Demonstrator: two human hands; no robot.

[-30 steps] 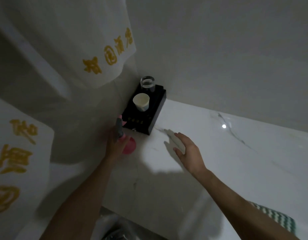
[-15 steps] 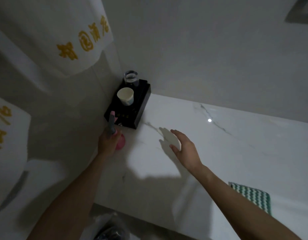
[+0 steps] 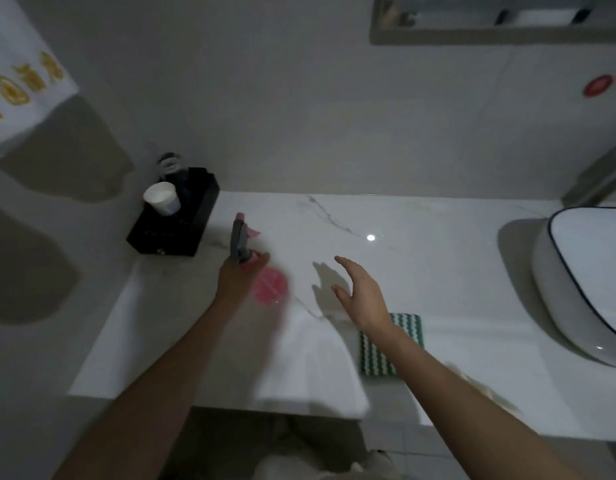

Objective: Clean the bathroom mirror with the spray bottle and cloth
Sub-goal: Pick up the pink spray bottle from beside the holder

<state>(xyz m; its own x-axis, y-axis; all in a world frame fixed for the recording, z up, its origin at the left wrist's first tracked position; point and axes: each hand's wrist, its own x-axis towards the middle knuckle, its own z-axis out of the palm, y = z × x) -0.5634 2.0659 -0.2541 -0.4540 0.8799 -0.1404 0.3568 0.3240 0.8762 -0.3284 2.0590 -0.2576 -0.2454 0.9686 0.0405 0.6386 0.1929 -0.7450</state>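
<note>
**Bottle in left grip, cloth next for the right**

Left hand [image 3: 239,282] has its grip closed round the neck of the pink spray bottle [image 3: 261,275]. Bottle looks lifted and tipped, round base toward the viewer, grey trigger head pointing to 12 o'clock. Can't tell if the base touches the surface [image 3: 438,271].

Right hand [image 3: 363,292] hangs over the surface, fingers spread and relaxed, holding nothing.

Key relation: the green-and-white striped cloth [image 3: 403,344] lies flat at 5 o'clock from the right hand, just beside the right wrist, partly hidden by the forearm. Long axis seems to run 12 to 6. Right hand is clearly nearer; the left is occupied. My read: the right has to pull back toward 6 to get it.

Room: open marble between cloth and front edge, cloth near that edge. Basin [image 3: 583,285] well apart at 3 o'clock. Black tray [image 3: 175,223] with paper cup [image 3: 163,199] and glass [image 3: 169,164] at 10 o'clock, just beside the bottle head, so mind the swing. Mirror frame [image 3: 473,36] sits at 1 o'clock, high on the wall.
</note>
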